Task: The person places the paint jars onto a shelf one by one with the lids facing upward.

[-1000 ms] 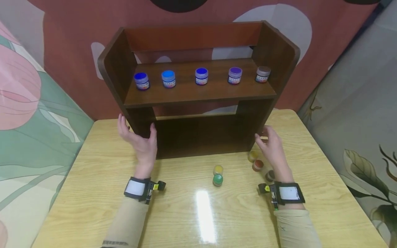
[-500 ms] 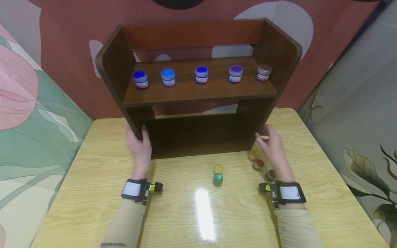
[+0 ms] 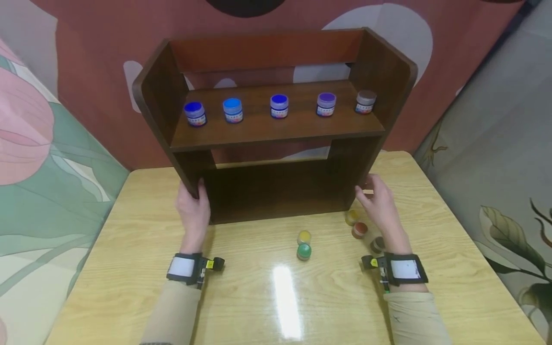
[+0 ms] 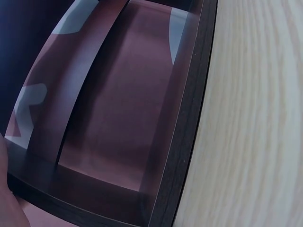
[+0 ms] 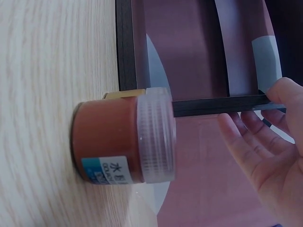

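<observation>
Left hand (image 3: 194, 211) and right hand (image 3: 380, 203) grasp opposite sides of the dark wooden shelf (image 3: 271, 191) standing on the desk (image 3: 241, 297); an uneven lift or sudden jerk could tilt it, sliding the five paint jars (image 3: 279, 107) off its upper board (image 3: 255, 128)

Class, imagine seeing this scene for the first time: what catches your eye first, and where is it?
The dark brown shelf unit dominates, standing toward the back of the table. On its upper level sit five paint jars, while the left hand and right hand grip its lower sides.
</observation>
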`<action>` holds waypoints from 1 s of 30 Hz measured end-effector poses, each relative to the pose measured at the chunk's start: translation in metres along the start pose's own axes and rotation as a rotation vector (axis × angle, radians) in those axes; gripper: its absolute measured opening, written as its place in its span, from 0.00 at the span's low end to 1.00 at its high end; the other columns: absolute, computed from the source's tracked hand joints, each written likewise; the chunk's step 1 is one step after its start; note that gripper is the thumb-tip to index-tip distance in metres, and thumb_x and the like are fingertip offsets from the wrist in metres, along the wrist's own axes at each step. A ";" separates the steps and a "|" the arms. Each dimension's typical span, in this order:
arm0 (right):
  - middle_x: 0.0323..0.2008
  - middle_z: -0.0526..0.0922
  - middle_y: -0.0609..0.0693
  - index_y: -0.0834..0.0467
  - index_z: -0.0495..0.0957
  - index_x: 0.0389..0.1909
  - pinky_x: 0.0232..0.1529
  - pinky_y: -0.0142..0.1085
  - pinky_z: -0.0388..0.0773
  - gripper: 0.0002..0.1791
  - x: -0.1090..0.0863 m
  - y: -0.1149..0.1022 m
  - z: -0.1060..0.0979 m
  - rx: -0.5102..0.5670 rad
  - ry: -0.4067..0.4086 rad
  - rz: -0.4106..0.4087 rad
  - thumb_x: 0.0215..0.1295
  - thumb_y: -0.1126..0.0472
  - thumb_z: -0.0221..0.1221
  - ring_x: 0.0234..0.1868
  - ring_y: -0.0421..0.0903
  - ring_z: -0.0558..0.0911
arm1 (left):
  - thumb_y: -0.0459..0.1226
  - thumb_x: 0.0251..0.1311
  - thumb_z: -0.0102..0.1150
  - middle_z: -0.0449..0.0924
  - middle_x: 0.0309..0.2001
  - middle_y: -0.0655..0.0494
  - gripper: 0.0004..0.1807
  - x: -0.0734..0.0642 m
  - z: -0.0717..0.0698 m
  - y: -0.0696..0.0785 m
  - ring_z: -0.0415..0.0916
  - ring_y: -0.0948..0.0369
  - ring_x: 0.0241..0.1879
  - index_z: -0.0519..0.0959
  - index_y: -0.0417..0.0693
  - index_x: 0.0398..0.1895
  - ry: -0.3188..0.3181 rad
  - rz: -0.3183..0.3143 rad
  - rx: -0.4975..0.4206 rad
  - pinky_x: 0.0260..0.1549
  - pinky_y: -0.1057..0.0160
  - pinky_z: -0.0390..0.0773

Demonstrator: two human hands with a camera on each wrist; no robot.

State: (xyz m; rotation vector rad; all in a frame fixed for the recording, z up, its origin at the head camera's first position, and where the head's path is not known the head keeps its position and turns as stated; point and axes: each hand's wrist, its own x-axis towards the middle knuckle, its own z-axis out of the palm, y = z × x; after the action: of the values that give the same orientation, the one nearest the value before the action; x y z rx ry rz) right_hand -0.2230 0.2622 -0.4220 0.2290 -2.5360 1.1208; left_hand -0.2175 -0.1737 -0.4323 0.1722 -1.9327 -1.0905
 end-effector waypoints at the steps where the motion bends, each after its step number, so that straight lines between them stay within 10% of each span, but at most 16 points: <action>1: 0.45 0.79 0.64 0.68 0.70 0.55 0.46 0.55 0.84 0.17 0.000 0.000 0.000 0.001 -0.003 0.000 0.70 0.64 0.56 0.51 0.62 0.83 | 0.38 0.68 0.58 0.83 0.45 0.34 0.16 0.000 0.000 0.000 0.81 0.39 0.47 0.77 0.32 0.48 0.001 0.003 0.001 0.48 0.41 0.77; 15: 0.45 0.81 0.64 0.67 0.70 0.54 0.45 0.56 0.84 0.16 -0.002 -0.001 -0.005 -0.035 -0.063 0.004 0.73 0.60 0.55 0.47 0.61 0.83 | 0.38 0.68 0.59 0.83 0.44 0.32 0.16 0.001 0.000 -0.005 0.82 0.37 0.47 0.77 0.31 0.48 0.004 0.079 0.042 0.47 0.39 0.79; 23: 0.27 0.82 0.56 0.61 0.75 0.33 0.28 0.35 0.74 0.14 -0.005 0.002 -0.017 -0.186 -0.217 0.031 0.72 0.54 0.57 0.29 0.49 0.80 | 0.37 0.68 0.58 0.83 0.44 0.32 0.15 0.001 -0.001 -0.006 0.82 0.37 0.48 0.77 0.31 0.48 -0.020 0.113 0.054 0.47 0.40 0.80; 30: 0.35 0.86 0.57 0.61 0.78 0.39 0.41 0.48 0.80 0.14 -0.003 -0.015 -0.022 -0.212 -0.350 -0.018 0.72 0.53 0.58 0.39 0.54 0.84 | 0.37 0.69 0.57 0.83 0.47 0.34 0.16 0.004 -0.001 -0.005 0.82 0.39 0.50 0.76 0.32 0.51 -0.039 0.101 0.039 0.50 0.41 0.80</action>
State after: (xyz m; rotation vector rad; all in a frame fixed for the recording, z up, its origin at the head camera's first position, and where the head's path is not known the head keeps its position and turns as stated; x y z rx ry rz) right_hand -0.2102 0.2686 -0.3988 0.4228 -2.9275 0.8567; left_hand -0.2204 -0.1796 -0.4329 0.0749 -1.9763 -0.9966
